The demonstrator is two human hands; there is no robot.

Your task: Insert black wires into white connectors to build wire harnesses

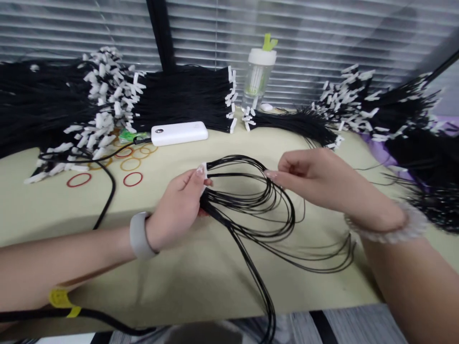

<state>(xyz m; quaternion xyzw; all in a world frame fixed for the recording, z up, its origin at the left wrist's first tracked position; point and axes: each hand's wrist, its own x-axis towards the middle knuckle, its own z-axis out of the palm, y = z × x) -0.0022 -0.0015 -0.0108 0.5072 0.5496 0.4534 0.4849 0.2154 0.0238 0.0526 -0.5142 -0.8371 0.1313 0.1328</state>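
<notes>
A bundle of thin black cables (247, 205) hangs in loops between my two hands above the table. My left hand (182, 198) is closed on the bundle's end, thumb pressing on white connectors (204, 169). At the top of the loops, my right hand (304, 174) pinches some of the strands between thumb and finger, the other fingers curled. Several cables trail right over the table, and a thicker group drops past the front edge. Part of the connectors is hidden behind my left fingers.
Cable piles with white ends (186, 98) line the back, beside a clear bottle (258, 76). A white power bank (179, 134) with a black cord lies nearer. Red and yellow rubber bands (133, 179) are scattered left. More cables (419, 153) lie at right on purple material.
</notes>
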